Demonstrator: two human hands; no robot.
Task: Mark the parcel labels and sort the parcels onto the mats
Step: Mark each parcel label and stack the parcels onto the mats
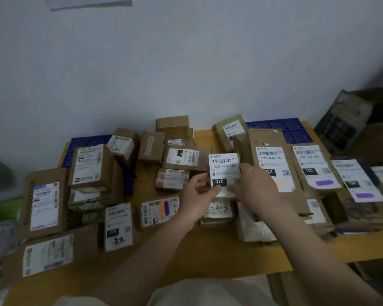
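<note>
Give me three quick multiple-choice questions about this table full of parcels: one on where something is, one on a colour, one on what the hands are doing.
1. Where does the parcel labelled 032-038-E01 lie relative to the held parcel?
A. To its right
B. To its left
C. Underneath it

2. What colour are the mats at the back of the table?
A. Red
B. Blue
C. Green

3. What are the hands doing?
A. Both rest flat on the table
B. Only one touches a parcel
C. Both hold the same parcel

Answers: 1 A, its label sits just right of the 070 label. 2 B, blue gridded mats show behind the boxes. 3 C, the left hand and right hand pinch the parcel's lower edge from either side.
</note>
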